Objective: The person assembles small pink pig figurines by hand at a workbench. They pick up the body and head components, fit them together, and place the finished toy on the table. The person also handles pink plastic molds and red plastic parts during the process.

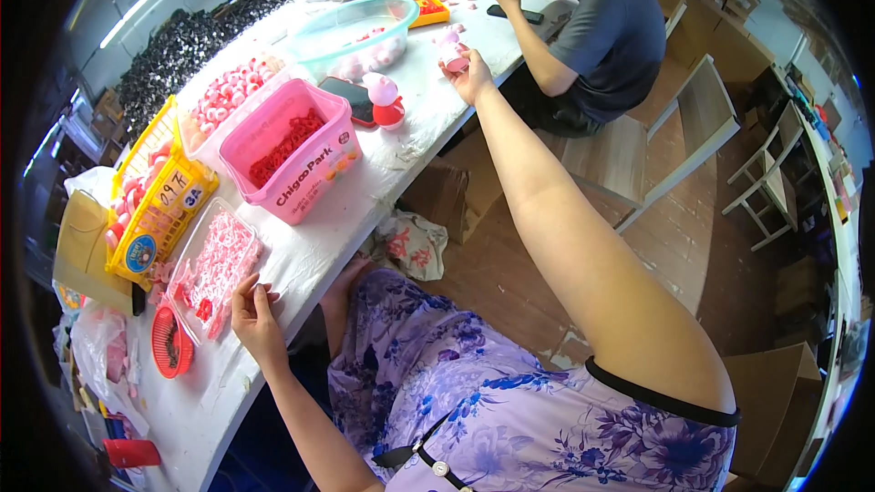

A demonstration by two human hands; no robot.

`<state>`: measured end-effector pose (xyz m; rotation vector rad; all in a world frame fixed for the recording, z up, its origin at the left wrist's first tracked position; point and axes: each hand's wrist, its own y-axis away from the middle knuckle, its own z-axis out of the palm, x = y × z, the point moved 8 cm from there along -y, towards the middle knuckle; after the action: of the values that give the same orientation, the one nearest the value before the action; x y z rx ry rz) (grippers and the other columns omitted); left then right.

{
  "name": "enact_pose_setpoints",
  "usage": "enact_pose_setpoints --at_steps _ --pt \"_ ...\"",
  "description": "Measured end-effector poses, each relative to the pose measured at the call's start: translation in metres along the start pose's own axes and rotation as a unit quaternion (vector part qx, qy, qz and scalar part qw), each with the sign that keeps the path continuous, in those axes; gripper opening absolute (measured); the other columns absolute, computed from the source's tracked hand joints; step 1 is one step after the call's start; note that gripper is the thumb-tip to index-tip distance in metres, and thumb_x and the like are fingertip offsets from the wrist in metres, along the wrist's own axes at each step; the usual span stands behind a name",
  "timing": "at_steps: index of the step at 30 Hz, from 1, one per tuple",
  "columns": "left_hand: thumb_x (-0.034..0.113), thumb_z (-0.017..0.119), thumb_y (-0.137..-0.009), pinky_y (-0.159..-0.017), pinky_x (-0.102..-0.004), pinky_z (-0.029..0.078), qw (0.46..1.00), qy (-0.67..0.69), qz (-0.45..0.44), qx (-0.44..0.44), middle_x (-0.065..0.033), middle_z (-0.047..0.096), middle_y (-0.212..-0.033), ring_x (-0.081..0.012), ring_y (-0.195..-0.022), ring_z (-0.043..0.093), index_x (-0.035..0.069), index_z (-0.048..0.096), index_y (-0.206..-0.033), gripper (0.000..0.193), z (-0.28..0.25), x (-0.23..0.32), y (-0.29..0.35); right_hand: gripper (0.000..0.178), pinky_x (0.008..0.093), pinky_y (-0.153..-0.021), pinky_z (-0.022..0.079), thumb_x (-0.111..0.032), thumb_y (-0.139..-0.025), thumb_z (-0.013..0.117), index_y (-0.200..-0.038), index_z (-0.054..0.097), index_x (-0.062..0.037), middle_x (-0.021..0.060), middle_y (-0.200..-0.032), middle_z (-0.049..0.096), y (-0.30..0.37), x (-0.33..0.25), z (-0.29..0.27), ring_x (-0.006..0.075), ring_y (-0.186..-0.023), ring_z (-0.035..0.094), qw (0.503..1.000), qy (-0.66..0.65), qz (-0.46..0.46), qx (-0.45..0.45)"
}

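Note:
My right hand (471, 80) is stretched out over the far part of the table, its fingers closed round a small pink toy figure (451, 53). Close to the table's front edge is my left hand (258, 323), its fingers curled together beside a clear tray (193, 251) of small pink pieces. Whatever those fingers hold, if anything, is too small to make out. A toy figure with a pink head and red body (386, 102) stands upright next to a dark phone (348, 98). Nearby is a pink tub (310, 184) with small red pieces inside.
A yellow basket (169, 210) of pink-and-red parts, a small red basket (171, 343) and a red cup (131, 453) stand on the left. Farther back are a teal basin (351, 35) and an orange tray (430, 7). A co-worker (602, 36) sits beyond my right arm, near wooden chairs (656, 150).

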<state>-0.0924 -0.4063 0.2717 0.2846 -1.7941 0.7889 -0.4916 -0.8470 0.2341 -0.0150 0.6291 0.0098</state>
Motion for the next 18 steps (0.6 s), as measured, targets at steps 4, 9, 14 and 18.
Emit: enact_pose_setpoints --at_steps 4,9,14,18 --pt "0.004 0.052 -0.094 -0.071 -0.0236 0.052 1.0 -0.002 -0.006 -0.001 -0.0065 0.063 -0.087 -0.0099 -0.075 0.06 0.0 0.061 -0.108 0.017 -0.002 -0.003 -0.001 0.038 0.0411 -0.086 0.052 -0.015 -0.084 0.051 -0.121 0.046 -0.007 0.0159 -0.118 0.047 0.004 -0.006 0.006 0.0342 -0.098 0.057 0.999 0.009 -0.026 -0.02" --pt "0.004 0.052 -0.094 -0.071 -0.0236 0.051 1.0 -0.019 -0.012 0.0 -0.0064 0.063 -0.087 -0.0101 -0.075 0.06 0.0 0.062 -0.106 0.016 -0.002 0.0 0.0 0.041 0.0391 -0.083 0.053 -0.014 -0.082 0.054 -0.121 0.047 -0.008 0.0129 -0.114 0.05 0.008 -0.006 0.009 0.0302 -0.094 0.057 0.999 0.009 -0.032 -0.026" --pt "0.005 0.052 -0.094 -0.071 -0.0236 0.051 1.0 -0.016 -0.002 0.003 -0.0065 0.063 -0.087 -0.0104 -0.075 0.06 0.0 0.062 -0.105 0.016 0.0 0.004 0.0 0.045 0.0386 -0.075 0.056 -0.01 -0.081 0.06 -0.122 0.044 -0.008 0.0123 -0.108 0.055 -0.005 -0.008 0.004 0.0267 -0.085 0.061 0.994 0.062 -0.069 -0.06" --pt "0.005 0.052 -0.094 -0.071 -0.0238 0.051 1.0 -0.015 -0.003 0.004 -0.0066 0.063 -0.086 -0.0105 -0.075 0.06 0.0 0.062 -0.105 0.015 -0.002 -0.001 0.001 0.051 0.0405 -0.077 0.057 -0.005 -0.079 0.065 -0.123 0.039 -0.0052 0.0126 -0.107 0.056 -0.003 -0.002 0.003 0.0262 -0.085 0.062 0.994 0.071 -0.061 -0.053"
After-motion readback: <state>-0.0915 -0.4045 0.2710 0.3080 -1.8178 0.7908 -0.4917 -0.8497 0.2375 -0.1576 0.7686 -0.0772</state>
